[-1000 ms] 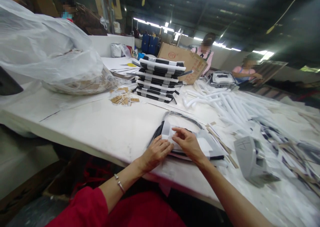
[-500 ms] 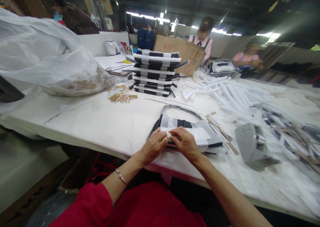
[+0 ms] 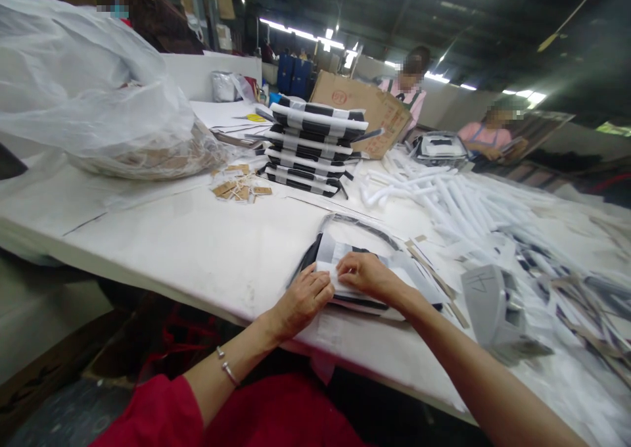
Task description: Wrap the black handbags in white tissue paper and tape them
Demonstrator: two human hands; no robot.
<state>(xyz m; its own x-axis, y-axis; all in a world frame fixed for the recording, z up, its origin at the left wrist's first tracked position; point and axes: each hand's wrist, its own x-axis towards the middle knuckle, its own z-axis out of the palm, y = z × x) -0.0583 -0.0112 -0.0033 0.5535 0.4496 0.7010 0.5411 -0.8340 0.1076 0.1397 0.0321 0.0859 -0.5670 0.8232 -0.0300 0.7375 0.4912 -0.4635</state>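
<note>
A black handbag [image 3: 305, 258], partly covered in white foam wrap, lies in front of me near the table's edge. Its plastic-covered handle [image 3: 367, 222] arches away from me. My left hand [image 3: 304, 299] has its fingers closed on the left end of the white foam wrap [image 3: 325, 267]. Just right of it, my right hand [image 3: 365, 275] bends over the bag with thumb and fingers pinched at the same wrap. The right forearm covers part of the bag's front. A thin pale sheet [image 3: 426, 281] sticks out at the bag's right side.
Wrapped black bags [image 3: 315, 150] are stacked behind, beside loose brown tags [image 3: 239, 187]. A large plastic sack [image 3: 108, 98] stands left. To the right are a grey tape dispenser [image 3: 486, 305] and piled white foam strips [image 3: 453, 200]. Two people in pink work beyond a carton [image 3: 357, 108].
My right hand has shifted slightly back over the bag, its fingers more curled. The pale sheet now lifts outward on the right, and more of the bag's front shows. The view has tilted a little.
</note>
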